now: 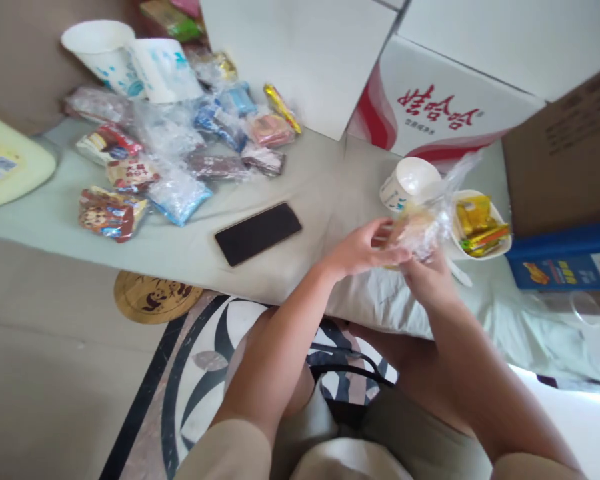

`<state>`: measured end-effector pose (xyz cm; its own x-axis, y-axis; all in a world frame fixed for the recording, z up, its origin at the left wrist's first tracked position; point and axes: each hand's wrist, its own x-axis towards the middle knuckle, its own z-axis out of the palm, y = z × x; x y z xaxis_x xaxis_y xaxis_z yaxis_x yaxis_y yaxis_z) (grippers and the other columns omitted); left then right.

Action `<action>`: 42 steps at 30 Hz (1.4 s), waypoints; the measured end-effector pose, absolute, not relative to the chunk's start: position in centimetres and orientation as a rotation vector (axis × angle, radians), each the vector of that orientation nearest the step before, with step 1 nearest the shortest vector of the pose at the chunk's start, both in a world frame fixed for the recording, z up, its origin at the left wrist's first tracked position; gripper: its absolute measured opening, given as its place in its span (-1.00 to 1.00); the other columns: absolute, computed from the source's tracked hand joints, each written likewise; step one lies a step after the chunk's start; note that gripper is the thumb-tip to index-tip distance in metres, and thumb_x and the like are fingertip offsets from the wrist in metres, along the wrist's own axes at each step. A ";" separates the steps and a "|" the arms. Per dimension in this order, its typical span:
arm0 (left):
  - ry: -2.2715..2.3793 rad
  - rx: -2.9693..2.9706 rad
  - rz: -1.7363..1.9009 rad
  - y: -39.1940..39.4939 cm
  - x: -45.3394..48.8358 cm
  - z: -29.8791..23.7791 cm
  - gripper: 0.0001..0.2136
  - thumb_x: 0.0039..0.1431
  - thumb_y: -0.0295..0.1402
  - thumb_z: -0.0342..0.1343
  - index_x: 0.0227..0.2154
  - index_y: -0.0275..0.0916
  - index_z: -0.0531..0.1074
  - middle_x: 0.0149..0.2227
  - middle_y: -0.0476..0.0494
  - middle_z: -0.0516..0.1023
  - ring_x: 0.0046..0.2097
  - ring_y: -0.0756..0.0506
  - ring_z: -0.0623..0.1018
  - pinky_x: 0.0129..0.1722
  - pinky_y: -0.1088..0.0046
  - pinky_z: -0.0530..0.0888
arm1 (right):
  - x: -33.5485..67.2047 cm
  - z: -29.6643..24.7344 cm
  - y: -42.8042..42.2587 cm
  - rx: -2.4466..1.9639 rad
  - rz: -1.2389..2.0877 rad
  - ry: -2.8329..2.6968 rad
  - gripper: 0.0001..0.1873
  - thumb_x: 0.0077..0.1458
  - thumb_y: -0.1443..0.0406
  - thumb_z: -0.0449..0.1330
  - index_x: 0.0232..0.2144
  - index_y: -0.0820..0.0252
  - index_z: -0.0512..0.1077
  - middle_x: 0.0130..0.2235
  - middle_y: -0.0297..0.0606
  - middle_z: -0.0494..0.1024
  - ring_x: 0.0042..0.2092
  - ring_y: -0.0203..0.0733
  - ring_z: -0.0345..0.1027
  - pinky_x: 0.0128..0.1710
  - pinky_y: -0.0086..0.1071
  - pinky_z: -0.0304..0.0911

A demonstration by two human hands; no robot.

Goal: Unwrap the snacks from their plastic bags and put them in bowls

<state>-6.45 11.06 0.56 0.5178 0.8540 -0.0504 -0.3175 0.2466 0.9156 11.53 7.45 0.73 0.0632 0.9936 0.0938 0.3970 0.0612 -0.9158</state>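
Both of my hands meet over the right part of the cloth-covered table, around a clear plastic bag point(425, 230) with something pale yellow in it. My left hand point(360, 250) has its fingers curled on the bag's left side. From below, my right hand point(433, 277) is closed on the bag's lower right; its fingertips are partly hidden by the plastic. Motion blurs the bag and its contents. Behind it stands a white paper cup point(397, 190). Just right of the bag, a white container point(505, 247) holds yellow-wrapped packets point(477, 217). A white plastic utensil handle point(460, 273) shows beside my right hand.
A black phone point(259, 233) lies mid-table. Several wrapped snacks point(130, 173) are heaped on the left, with paper cups point(167, 70) behind. A pale yellow bottle point(10, 160) is at the left edge. White-and-red point(440, 100) and brown point(565, 153) cartons border the back and right.
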 end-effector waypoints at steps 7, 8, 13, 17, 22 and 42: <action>0.694 1.272 0.584 10.4 -2.7 -1.1 -0.64 -0.01 -0.30 0.38 -0.16 -0.24 0.44 -0.18 -0.12 0.61 -0.18 -0.09 0.59 -0.15 0.37 0.50 | 16.2 -1.8 4.6 -1.352 0.958 -1.194 -0.17 -0.24 -0.08 0.51 0.05 0.01 0.37 0.09 -0.10 0.57 0.07 0.06 0.51 0.07 -0.04 0.44; 0.725 1.315 0.540 10.3 -2.3 -1.1 -0.65 -0.02 -0.30 0.38 -0.18 -0.23 0.43 -0.21 -0.10 0.61 -0.21 -0.08 0.59 -0.18 0.37 0.49 | 16.8 -2.0 4.8 -1.326 0.978 -1.163 -0.13 -0.26 -0.08 0.51 0.09 -0.01 0.35 0.14 -0.09 0.53 0.10 0.06 0.49 0.08 -0.04 0.43; 0.736 1.327 0.409 9.9 0.3 -0.6 -0.62 -0.10 -0.31 0.38 -0.20 -0.23 0.43 -0.26 -0.05 0.60 -0.24 -0.08 0.59 -0.19 0.37 0.49 | 19.6 -1.5 5.6 -1.345 0.934 -0.969 -0.29 -0.10 -0.03 0.39 0.09 -0.06 0.33 -0.08 -0.24 0.62 -0.07 -0.06 0.55 -0.02 -0.11 0.46; 0.842 1.192 0.498 10.1 3.3 -0.8 -0.59 -0.13 -0.24 0.43 -0.23 -0.24 0.43 -0.30 -0.06 0.61 -0.26 -0.09 0.59 -0.24 0.40 0.49 | 21.1 -0.2 4.7 -1.395 0.633 -1.149 -0.75 0.09 0.05 0.27 -0.26 0.03 0.45 -0.26 -0.26 0.62 -0.11 -0.05 0.55 0.02 -0.09 0.42; 0.874 0.925 0.748 10.8 6.1 -1.6 -0.56 -0.18 -0.26 0.47 -0.20 -0.20 0.49 -0.26 -0.03 0.64 -0.24 -0.05 0.61 -0.20 0.43 0.52 | 21.9 0.4 3.3 -1.463 0.444 -1.735 -0.77 0.23 0.26 0.12 -0.16 0.06 0.56 0.05 -0.14 0.65 0.25 0.09 0.41 0.25 0.06 0.26; 0.983 0.808 1.084 12.8 4.3 -1.7 -0.63 -0.17 -0.50 0.31 -0.25 -0.05 0.47 -0.20 0.01 0.64 -0.05 -0.09 0.62 -0.04 0.39 0.57 | 25.8 0.0 3.9 -2.331 0.317 -1.651 -0.68 0.18 0.28 0.14 -0.05 0.20 0.55 -0.03 0.11 0.58 0.01 0.31 0.41 -0.06 0.01 0.28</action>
